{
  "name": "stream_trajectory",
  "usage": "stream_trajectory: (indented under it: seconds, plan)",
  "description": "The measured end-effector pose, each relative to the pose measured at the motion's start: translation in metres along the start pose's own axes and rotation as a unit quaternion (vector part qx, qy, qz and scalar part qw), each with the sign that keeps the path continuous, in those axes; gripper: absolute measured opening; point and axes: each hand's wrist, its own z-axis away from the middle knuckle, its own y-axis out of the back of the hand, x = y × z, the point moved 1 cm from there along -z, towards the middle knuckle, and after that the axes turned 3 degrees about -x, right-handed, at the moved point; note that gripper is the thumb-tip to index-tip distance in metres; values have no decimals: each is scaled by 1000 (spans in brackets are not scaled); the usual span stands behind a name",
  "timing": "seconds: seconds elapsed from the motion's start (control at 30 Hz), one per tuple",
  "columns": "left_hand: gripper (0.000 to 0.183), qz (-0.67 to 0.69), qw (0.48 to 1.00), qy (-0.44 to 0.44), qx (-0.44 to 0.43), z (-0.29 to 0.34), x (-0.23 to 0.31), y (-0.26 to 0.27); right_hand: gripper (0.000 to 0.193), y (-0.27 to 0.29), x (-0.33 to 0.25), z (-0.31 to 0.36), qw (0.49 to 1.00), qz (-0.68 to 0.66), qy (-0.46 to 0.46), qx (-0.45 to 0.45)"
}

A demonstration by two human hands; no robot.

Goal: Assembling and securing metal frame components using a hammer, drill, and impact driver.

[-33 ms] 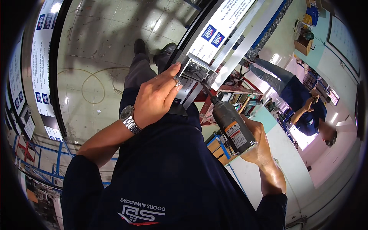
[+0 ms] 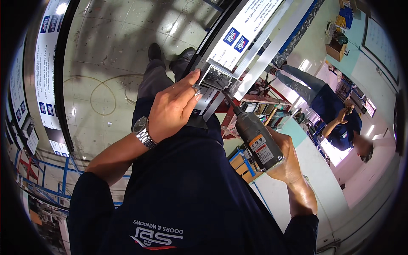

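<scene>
A long aluminium profile [image 2: 233, 67], covered in white printed film, reaches toward me from the upper right, its hollow cut end facing my body. My left hand [image 2: 172, 108], with a steel watch at the wrist, has its fingers closed against the left edge of that end. Part of its grip is hidden beneath the hand. In my right hand [image 2: 284, 157] is a dark grey power screwdriver [image 2: 257, 138], its handle mostly covered by the fingers. The tool slants up and left, and its bit meets the right lower corner of the profile's end.
More film-covered profiles [image 2: 46, 76] stand at the left. A thin hose [image 2: 115, 100] curls on the tiled floor. At right, a co-worker [image 2: 335, 112] in dark blue holds something small. A red rack [image 2: 272, 100] with goods and a blue frame [image 2: 63, 178] are nearby.
</scene>
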Motion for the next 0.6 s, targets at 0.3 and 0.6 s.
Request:
stream_trajectory:
  seconds: [0.3, 0.6]
  plan:
    - [13, -6, 1000, -4, 7, 0, 2, 0, 46, 1, -1, 1, 1000, 18, 9, -7]
    - [14, -6, 1000, 0, -2, 0, 2, 2, 46, 2, 2, -1, 1000, 18, 23, -5]
